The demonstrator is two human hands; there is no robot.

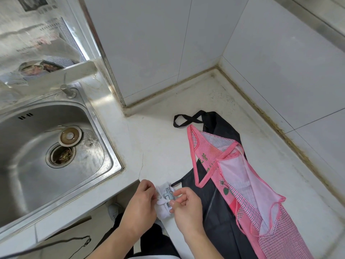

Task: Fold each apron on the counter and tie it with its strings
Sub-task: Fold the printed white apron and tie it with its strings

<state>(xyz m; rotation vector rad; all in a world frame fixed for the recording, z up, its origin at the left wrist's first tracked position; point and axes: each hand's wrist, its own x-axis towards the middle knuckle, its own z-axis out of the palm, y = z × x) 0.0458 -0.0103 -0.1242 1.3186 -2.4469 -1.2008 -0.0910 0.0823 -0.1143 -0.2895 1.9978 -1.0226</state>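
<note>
A small white apron (166, 199), folded into a tight bundle with a printed pattern, lies at the counter's front edge. My left hand (141, 202) and my right hand (186, 204) both pinch its white string on top of the bundle. A pink checked apron (242, 184) lies spread out to the right, resting on top of a black apron (218, 212). The black apron's neck loop (183, 119) curls on the counter behind them.
A steel sink (28, 146) with a drain strainer and a loose plug fills the left. The white counter (162, 146) runs back to tiled walls (280, 71) at the corner. A window sill with newspaper sits at the upper left.
</note>
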